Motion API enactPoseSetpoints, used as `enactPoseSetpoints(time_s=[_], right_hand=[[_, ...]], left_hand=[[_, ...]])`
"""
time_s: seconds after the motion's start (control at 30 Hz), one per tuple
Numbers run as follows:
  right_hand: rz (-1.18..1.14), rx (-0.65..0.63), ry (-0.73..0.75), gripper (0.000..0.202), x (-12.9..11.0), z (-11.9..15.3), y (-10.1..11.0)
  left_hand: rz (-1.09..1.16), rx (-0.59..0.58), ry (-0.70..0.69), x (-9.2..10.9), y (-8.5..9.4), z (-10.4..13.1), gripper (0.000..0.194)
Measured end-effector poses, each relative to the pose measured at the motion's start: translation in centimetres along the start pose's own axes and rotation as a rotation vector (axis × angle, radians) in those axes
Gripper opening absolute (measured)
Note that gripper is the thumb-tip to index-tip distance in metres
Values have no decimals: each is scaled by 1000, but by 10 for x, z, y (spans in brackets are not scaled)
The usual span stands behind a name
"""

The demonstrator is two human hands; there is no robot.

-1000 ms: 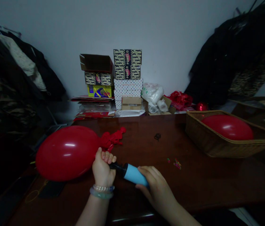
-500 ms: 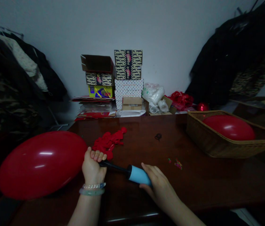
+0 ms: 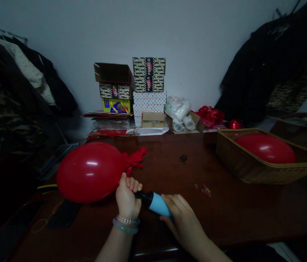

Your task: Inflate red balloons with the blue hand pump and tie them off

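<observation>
My left hand point(image 3: 128, 193), with two bracelets at the wrist, is closed at the neck of an inflated red balloon point(image 3: 90, 173) and round the black end of a hand balloon pump. The balloon bulges out to the left of that fist; its neck is hidden by the fingers. My right hand point(image 3: 182, 218) is wrapped over the pump's light blue barrel point(image 3: 159, 204). Only a short black piece shows between the barrel and my left fist. Behind the balloon, partly covered by it, lies a pile of limp red balloons point(image 3: 136, 159).
A wicker basket point(image 3: 247, 174) on the right holds another inflated red balloon point(image 3: 265, 148). Small coloured pieces point(image 3: 206, 190) and black bands point(image 3: 183, 158) lie on the brown table point(image 3: 166, 171). Stacked boxes point(image 3: 149, 103) stand against the wall. A dark phone-like slab point(image 3: 64, 214) is at left.
My left hand has moved right towards the barrel, shortening the black rod between the hands. The balloon came along and looks smaller. My right hand stays nearly in place.
</observation>
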State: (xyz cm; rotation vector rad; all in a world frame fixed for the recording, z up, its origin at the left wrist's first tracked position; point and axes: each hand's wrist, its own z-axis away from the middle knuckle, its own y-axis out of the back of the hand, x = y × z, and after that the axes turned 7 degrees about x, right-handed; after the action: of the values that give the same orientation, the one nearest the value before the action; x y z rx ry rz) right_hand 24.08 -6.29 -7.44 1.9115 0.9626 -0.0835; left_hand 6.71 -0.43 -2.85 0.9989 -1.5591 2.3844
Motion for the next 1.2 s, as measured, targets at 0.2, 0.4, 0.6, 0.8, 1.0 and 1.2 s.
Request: enactPoseSetpoints(time_s=[0.2, 0.4, 0.6, 0.8, 1.0, 1.2], right_hand=[[13, 3, -16, 57, 2, -4, 1], [27, 35, 9, 61, 2, -6, 2], [42, 40, 49, 51, 6, -7, 5], [28, 10, 32, 47, 7, -6, 6], [17, 10, 23, 46, 6, -4, 6], [10, -19, -12, 49, 0, -4, 5]], left_hand=[[-1, 10, -46, 3, -2, 0, 43], [39, 36, -76, 31, -3, -10, 40], [106, 92, -114, 60, 3, -23, 37], [112, 88, -70, 54, 5, -24, 37], [89, 52, -72, 39, 3, -20, 40], [43, 28, -14, 14, -2, -9, 41]])
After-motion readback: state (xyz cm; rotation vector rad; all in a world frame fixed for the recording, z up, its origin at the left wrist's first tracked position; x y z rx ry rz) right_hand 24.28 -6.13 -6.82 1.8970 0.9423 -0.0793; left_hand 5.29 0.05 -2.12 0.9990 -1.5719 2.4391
